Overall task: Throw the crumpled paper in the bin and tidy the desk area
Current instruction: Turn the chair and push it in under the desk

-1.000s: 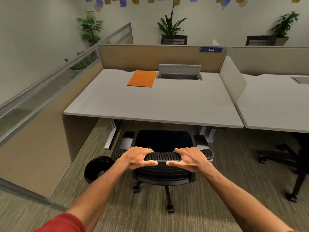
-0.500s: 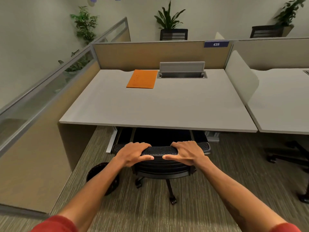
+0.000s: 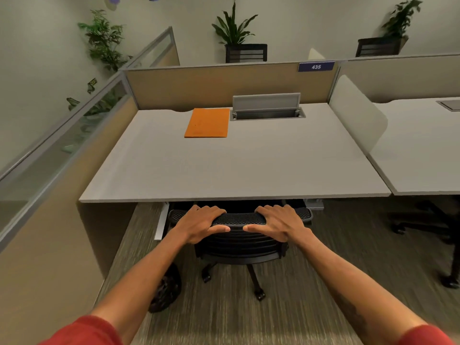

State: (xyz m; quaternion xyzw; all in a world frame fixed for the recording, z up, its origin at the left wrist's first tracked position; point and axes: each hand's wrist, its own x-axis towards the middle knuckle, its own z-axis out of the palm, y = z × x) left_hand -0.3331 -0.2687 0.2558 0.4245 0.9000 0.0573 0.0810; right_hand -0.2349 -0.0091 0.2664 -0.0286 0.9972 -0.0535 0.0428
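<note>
Chair [image 3: 240,242]: black mesh; we grip its top rail with both hands, left hand [image 3: 200,224] and right hand [image 3: 276,222] wrapped over it, thumbs behind, likely to steer it under the bench [image 3: 224,165].
Seat: already beneath the bench edge.
Bin [image 3: 165,291]: dark, on the floor left of the chair, partly behind our left forearm.
Crumpled paper: not visible.
Orange folder [image 3: 207,122]: flat, near the raised grey cable hatch [image 3: 267,107].
Obstruction: bench leg, close by the chair.

Chair [image 3: 240,242] seat hidden under desk [image 3: 224,170]. My left forearm covers most of bin [image 3: 166,292]. Floor blurred. My sleeves [image 3: 82,332] cut off at near edge.
</note>
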